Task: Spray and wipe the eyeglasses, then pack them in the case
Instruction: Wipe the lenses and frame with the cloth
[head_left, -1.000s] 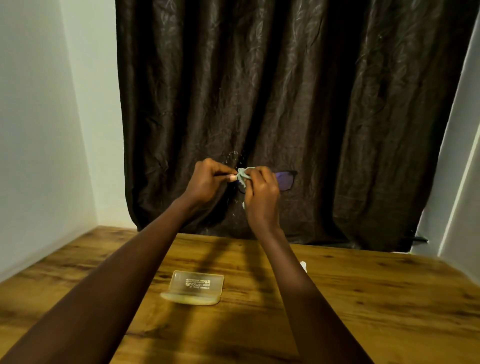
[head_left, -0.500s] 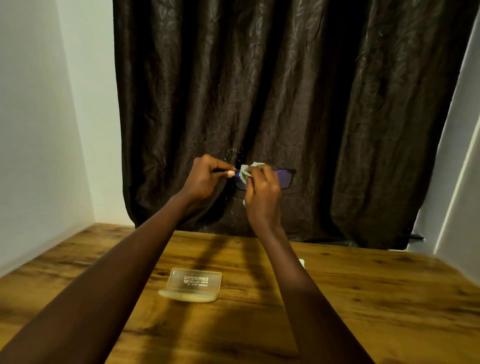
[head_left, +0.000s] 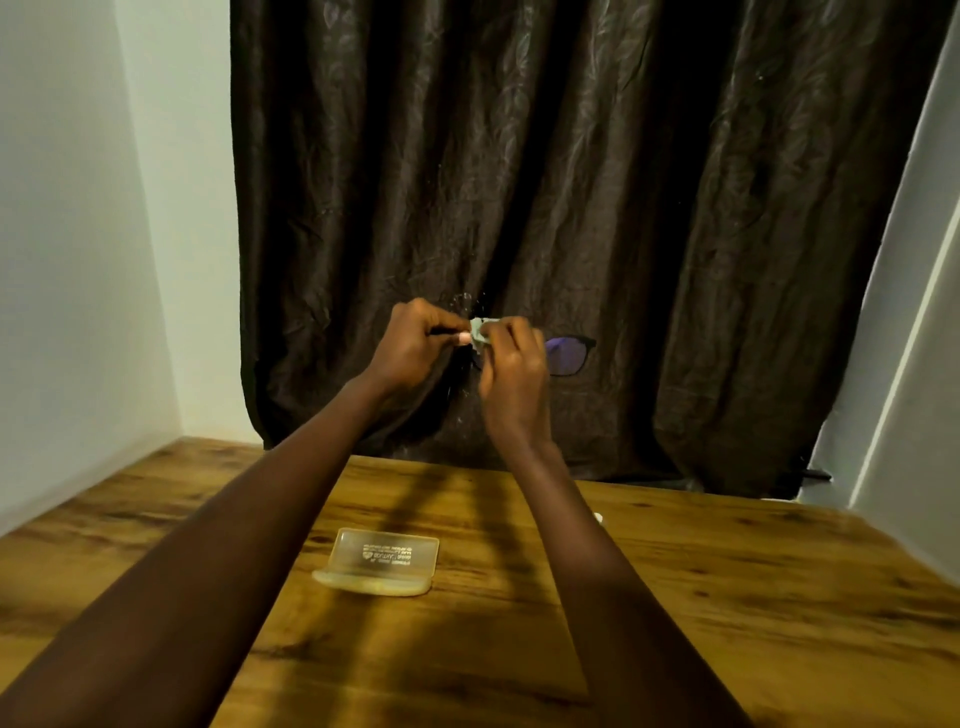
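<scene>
I hold dark-framed eyeglasses (head_left: 569, 354) up in the air in front of the curtain. My left hand (head_left: 415, 345) pinches the left end of the frame. My right hand (head_left: 511, 374) presses a small pale green cloth (head_left: 480, 332) on the left lens, which the hand hides. The right lens shows a purple tint beside my right hand. A translucent yellowish eyeglass case (head_left: 382, 564) lies shut on the wooden table (head_left: 753, 597), below and between my forearms.
A dark brown curtain (head_left: 571, 182) hangs behind the table's far edge. White walls stand at left and right. A small white object (head_left: 598, 517) peeks out from behind my right forearm on the table.
My right hand has shifted the cloth slightly on the left lens. Both hands and the glasses have stayed at about the same height; the view has tilted a little.
</scene>
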